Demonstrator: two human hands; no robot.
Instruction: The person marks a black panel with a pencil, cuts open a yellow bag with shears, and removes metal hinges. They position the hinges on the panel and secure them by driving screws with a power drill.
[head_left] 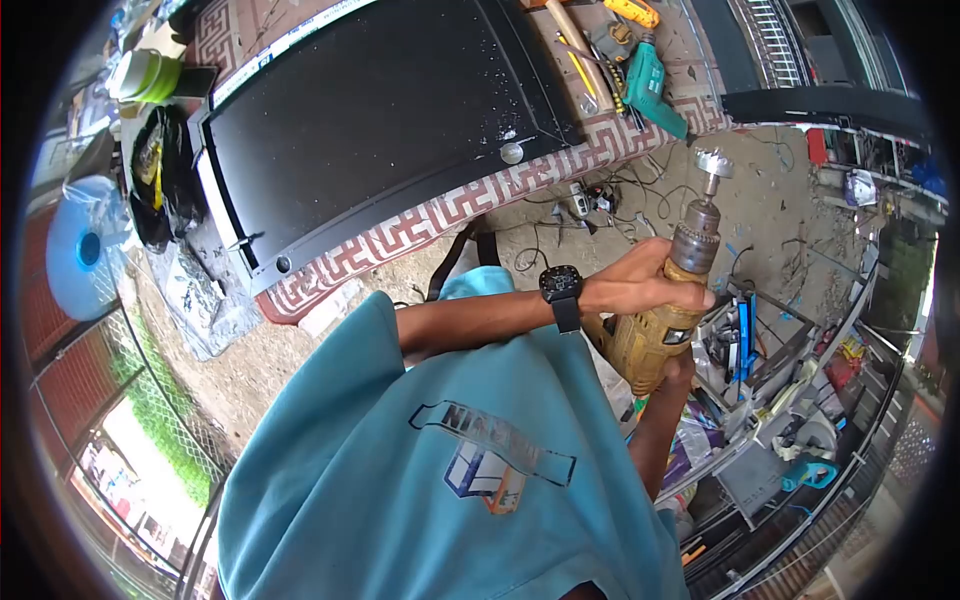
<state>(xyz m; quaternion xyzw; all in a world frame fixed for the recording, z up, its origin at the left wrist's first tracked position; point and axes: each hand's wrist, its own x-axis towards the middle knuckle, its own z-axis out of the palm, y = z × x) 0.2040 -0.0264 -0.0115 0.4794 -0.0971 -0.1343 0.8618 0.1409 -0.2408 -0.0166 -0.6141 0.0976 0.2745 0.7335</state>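
Note:
A worn yellow power drill [645,340] is held in front of my body at the right, its chuck [697,236] pointing away from me. A round, toothed hole-cutting bit [713,163] sits in the chuck. My left hand [645,280], with a black watch on the wrist, wraps around the drill body just behind the chuck. Lower down, my right hand [678,370] grips the rear of the drill, its fingers partly hidden. A black panel [370,120] lies on the patterned table cover [480,190], apart from the bit, with round marks or holes near two corners.
On the table's right end lie a green drill [648,85], a hammer [585,55] and a yellow tool [632,12]. Cables [640,190] trail over the floor. A cluttered metal rack [760,480] stands at my right, and a blue fan [88,248] at the left.

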